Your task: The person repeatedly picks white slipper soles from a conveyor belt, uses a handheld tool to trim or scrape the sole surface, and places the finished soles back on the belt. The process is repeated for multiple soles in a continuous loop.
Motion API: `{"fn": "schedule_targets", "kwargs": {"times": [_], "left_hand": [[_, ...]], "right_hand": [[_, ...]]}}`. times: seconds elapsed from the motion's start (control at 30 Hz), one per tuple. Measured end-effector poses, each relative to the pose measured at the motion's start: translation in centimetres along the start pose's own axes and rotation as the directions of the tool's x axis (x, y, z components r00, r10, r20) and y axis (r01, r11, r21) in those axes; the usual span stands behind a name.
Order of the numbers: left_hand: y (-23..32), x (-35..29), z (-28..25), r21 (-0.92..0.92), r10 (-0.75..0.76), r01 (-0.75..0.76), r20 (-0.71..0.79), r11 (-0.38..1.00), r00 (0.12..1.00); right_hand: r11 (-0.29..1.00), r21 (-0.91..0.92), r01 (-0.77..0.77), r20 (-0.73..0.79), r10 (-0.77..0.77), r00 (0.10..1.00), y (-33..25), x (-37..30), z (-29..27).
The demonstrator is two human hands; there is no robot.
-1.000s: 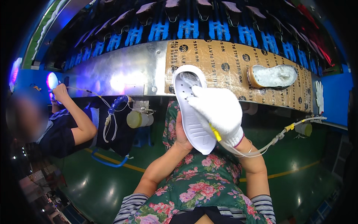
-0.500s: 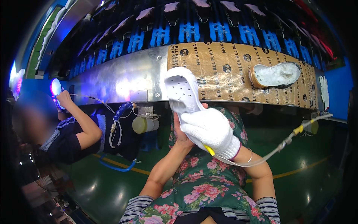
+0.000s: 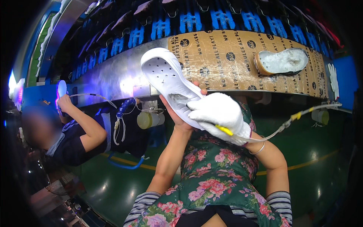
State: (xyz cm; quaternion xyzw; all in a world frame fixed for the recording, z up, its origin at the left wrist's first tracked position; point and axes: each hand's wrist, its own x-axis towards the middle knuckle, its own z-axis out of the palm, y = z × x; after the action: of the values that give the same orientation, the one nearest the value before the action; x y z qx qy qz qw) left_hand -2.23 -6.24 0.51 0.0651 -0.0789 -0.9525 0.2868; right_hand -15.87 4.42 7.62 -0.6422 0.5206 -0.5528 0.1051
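Note:
A white shoe sole [image 3: 160, 70], its hollow inner side up, lies tilted across my bare left hand [image 3: 177, 118]. That hand is closed round it from beneath, with fingertips showing at the far edge. Small holes dot its wide front end. My right hand [image 3: 221, 117], in a white knitted glove, is closed above the heel end. Grey bristles of a brush [image 3: 177, 98] show in front of the gloved fingers, against the inside of the sole; its handle is hidden in the glove. A pale tube [image 3: 281, 130] with yellow tape runs to this hand from the right.
Brown printed cardboard [image 3: 215, 62] covers part of the metal bench [image 3: 107, 81]. On it lies another sole with a tan rim [image 3: 281, 62]. A white glove [image 3: 333, 81] hangs at the right. Blue racks [image 3: 191, 22] stand behind. At left, a co-worker's hand [image 3: 65, 103] holds a light-coloured sole.
Both hands and the sole have moved a little left and away from me, and the sole is turned more to the left. The gloved hand and brush remain at its heel half.

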Motion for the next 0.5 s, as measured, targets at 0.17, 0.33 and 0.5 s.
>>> {"fn": "schedule_targets", "kwargs": {"times": [0.17,0.33,0.5], "left_hand": [[0.8,0.8,-0.2,-0.117,-0.152,0.185,0.249,0.976,0.957],[1.1,1.0,0.2,-0.105,-0.104,0.117,0.118,0.988,0.988],[2.2,1.3,0.9,0.051,-0.238,0.233,0.184,0.971,0.954]], "right_hand": [[0.943,0.333,0.006,0.139,-0.055,0.989,-0.9,-0.8,0.5],[0.995,0.092,0.026,0.12,-0.037,0.992,0.5,-1.2,-0.3],[0.97,0.24,-0.032,0.167,-0.009,0.986,-1.0,-0.6,-0.9]]}}
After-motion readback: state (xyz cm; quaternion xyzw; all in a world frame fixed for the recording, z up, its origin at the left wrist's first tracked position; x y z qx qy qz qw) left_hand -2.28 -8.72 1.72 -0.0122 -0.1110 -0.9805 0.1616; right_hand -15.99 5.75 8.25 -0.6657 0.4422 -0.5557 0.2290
